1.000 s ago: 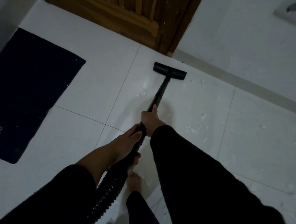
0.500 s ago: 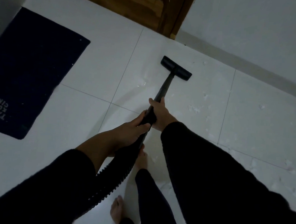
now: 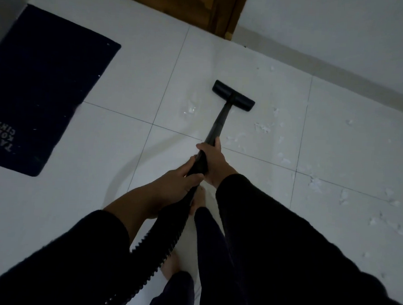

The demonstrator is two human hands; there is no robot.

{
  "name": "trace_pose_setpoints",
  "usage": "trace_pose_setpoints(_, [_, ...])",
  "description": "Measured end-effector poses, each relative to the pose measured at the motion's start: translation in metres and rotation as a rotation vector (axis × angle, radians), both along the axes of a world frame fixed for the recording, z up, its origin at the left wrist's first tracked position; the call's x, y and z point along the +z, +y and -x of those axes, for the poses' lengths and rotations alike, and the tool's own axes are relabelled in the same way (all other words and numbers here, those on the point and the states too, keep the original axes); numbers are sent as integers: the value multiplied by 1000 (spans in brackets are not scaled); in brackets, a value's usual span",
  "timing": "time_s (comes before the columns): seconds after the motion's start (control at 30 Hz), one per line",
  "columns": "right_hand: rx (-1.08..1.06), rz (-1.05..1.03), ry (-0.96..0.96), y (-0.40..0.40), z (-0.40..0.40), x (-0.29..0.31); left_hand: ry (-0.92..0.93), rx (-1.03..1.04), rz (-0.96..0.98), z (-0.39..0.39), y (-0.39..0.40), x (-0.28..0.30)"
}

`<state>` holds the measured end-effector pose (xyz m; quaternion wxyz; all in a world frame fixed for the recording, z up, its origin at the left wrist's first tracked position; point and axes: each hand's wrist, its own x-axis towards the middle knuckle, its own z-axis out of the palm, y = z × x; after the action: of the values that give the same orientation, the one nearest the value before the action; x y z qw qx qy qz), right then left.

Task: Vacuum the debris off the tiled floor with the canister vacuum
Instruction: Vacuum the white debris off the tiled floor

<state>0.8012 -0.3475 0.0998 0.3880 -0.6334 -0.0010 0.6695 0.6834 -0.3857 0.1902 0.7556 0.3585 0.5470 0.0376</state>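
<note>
White tiles: the floor (image 3: 225, 47) carries pale scraps of debris (image 3: 262, 127), most of them lying to the right of the nozzle and trailing on toward the right edge of view; a smaller patch (image 3: 190, 109) lies just left of it.
Nozzle: the black floor head (image 3: 233, 95) sits flat on a tile, well short of the wooden door (image 3: 192, 8), with the wand (image 3: 217, 122) running back from it to the hands.
Right hand: the right hand (image 3: 215, 162) is wrapped around the wand, nearer the nozzle.
Left hand: the left hand (image 3: 179, 186) is curled around the handle where the ribbed hose (image 3: 167, 239) begins, farther from the nozzle.
Change: compared with a second ago the nozzle has come back from the door's foot and turned aslant, its right end now toward the scraps.
Meaning: judging by that, the strip by the door is done and the thick scatter right of the nozzle is still to be cleared.
Mat: a dark blue mat (image 3: 41, 90) lies well left of the nozzle.
</note>
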Motion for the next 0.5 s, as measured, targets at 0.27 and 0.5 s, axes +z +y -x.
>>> trace_pose_setpoints(0.27, [118, 57, -18, -60, 21, 31, -48, 82, 47, 18, -67, 38])
trace_pose_setpoints(0.5, [201, 74, -40, -108, 25, 47, -58, 139, 67, 21, -116, 53])
